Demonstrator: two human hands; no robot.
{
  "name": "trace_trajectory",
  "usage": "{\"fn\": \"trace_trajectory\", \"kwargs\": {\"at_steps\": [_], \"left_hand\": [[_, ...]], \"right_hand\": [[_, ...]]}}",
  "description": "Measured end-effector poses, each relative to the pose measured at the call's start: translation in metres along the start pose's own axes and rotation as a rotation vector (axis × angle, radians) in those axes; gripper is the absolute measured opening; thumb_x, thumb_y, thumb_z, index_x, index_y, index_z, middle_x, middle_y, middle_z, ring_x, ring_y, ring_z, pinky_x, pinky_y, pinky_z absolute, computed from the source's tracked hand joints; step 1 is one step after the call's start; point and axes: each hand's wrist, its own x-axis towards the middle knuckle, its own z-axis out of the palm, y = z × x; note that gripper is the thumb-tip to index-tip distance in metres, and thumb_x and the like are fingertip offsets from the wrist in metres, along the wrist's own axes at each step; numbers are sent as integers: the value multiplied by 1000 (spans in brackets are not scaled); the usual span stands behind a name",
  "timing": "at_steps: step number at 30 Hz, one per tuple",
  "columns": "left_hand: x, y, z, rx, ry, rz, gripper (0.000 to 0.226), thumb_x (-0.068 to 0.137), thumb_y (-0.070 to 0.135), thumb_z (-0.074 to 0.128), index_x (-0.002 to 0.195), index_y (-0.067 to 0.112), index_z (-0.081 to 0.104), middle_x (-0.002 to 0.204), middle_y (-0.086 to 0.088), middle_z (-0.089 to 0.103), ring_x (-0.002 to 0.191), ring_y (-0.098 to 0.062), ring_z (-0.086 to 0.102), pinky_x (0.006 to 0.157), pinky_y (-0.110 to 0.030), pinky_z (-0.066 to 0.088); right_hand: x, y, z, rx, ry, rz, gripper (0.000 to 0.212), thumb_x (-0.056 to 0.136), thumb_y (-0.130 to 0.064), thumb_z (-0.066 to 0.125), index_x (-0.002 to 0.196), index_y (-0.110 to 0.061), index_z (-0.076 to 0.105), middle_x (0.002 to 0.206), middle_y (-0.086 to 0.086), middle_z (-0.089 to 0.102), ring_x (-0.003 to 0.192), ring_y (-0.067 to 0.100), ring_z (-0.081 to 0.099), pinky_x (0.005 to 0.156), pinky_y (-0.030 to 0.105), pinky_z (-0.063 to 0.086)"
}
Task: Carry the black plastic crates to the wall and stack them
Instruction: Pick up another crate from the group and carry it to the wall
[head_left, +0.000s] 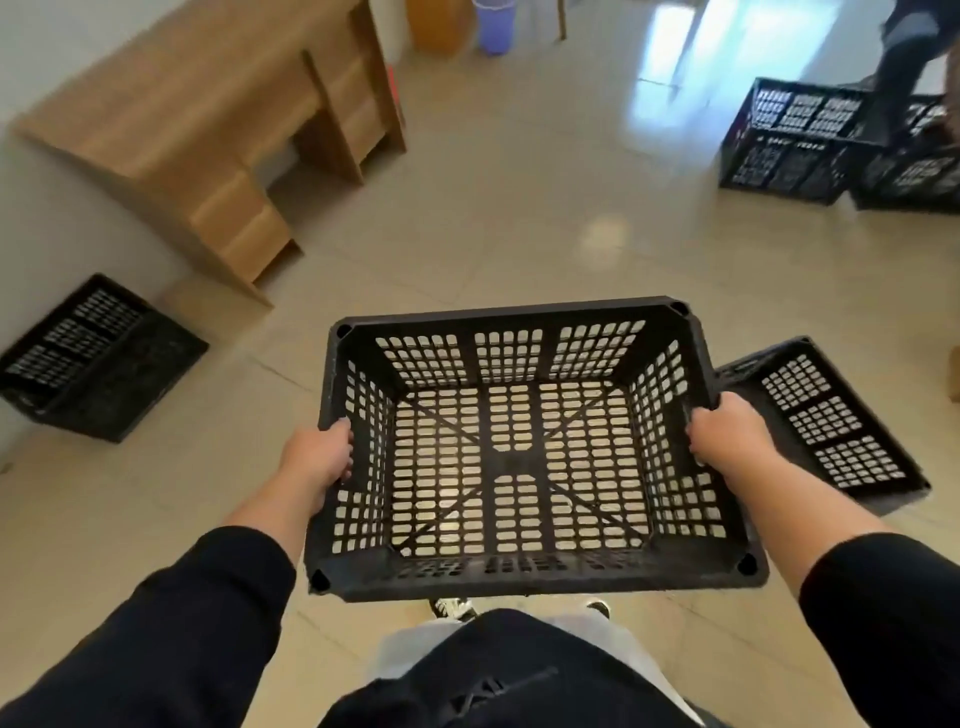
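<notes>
Item 1: black crate (524, 457), open top up, empty, held off the floor in front of my body. My left hand (319, 457) was wrapped around the rim of its left short wall, fingers (347, 447) curled over the edge into the inside. My right hand (727, 436) gripped the rim of the right short wall the same way, fingers folded over the edge. Both forearms were bare below pushed-up dark sleeves (182, 623). The tiled floor (519, 234) showed through the lattice bottom.

Item 2: crate by the wall (98, 358), standing on the floor at the left, just beside the white wall (47, 218) and near the end of the wooden desk (208, 130).

Item 3: crate at my right (826, 421), on the floor, partly hidden behind my right hand and the held crate's right wall.

Item 4: far crates (800, 140), a cluster at the floor's far right; at least one sat on top of another, exact count unclear. Another person's legs (904, 57) stood among them, blurred.

Item 5: purple bin (493, 23) and an orange-brown container (436, 23), side by side at the far edge of the floor beyond the desk.

Item 6: my shoes (452, 607), just visible under the near wall of the held crate.
</notes>
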Motion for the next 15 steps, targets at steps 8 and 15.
{"fn": "trace_trajectory", "kwargs": {"at_steps": [8,15], "left_hand": [[61,-52,-146,-169,125,-106,36,105,41,54,99,10,72,75,-6,64,67,-23,61,73,-41,57],[102,-88,-230,-297,252,-214,35,106,40,53,100,10,71,76,-7,65,68,-23,61,68,-39,54]], "right_hand": [[-66,-157,102,-109,-101,-190,35,105,-25,52,135,-6,53,88,8,57,73,25,58,62,37,45],[-82,-281,193,-215,-189,-358,36,102,-24,54,134,-8,52,102,14,61,91,35,65,88,56,58]]}}
